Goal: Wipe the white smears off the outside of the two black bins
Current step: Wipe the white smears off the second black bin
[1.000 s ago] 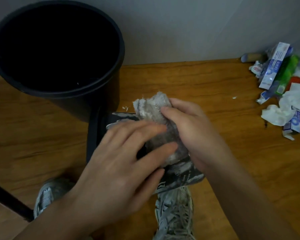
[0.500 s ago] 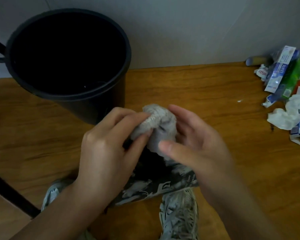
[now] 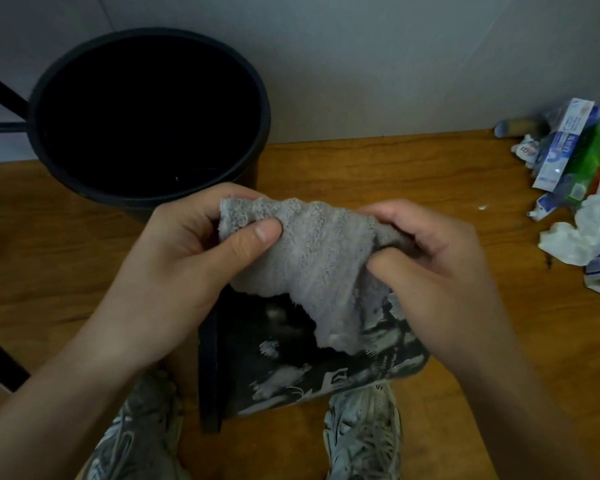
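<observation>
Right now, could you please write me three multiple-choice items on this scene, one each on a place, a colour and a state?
1. Where does the smeared bin lie?
A. on its side between the shoes
B. upright by the wall
C. on the rubbish pile

2. What colour is the cloth?
A. red
B. grey
C. green

3. How is the cloth held?
A. it lies loose on the floor
B. one hand holds it
C. both hands grip it

Answers:
1 A, its rim faces left, shoes flank it.
2 B, plain grey terry.
3 C, left hand and right hand pinch its ends.
</observation>
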The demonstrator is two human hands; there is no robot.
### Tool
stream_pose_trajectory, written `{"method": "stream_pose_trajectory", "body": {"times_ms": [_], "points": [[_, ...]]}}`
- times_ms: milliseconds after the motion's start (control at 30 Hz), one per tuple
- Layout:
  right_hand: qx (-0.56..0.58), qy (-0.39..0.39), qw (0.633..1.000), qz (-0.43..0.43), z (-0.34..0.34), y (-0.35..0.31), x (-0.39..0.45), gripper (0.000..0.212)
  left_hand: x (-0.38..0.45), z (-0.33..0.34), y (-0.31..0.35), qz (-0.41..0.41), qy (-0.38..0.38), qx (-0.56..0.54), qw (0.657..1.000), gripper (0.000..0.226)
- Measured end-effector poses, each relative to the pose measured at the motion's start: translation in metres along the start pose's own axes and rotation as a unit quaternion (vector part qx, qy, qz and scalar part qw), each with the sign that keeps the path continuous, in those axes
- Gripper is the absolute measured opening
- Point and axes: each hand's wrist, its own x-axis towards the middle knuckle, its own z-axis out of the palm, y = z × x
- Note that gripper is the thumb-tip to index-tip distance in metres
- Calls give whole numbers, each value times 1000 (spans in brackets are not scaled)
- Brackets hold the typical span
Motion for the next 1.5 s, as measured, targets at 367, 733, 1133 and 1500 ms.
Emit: {"method": "stream_pose_trajectory", "body": {"times_ms": [367,733,1133,1500], "points": [[-33,-181,982,-28,-11,-5,9,23,17,-10,5,-22,-72,-54,996,11],[-186,-110,971,-103,-14,2,15,11,17,22,-3,38,114,147,982,11],[-81,-160,980,-89,-8,-4,16,24,-10,23,6,-50,-113,-268,956,53],[-94,-93,987,-92,-2,-6,19,18,-8,33,4,-45,-39,-139,988,44]]}}
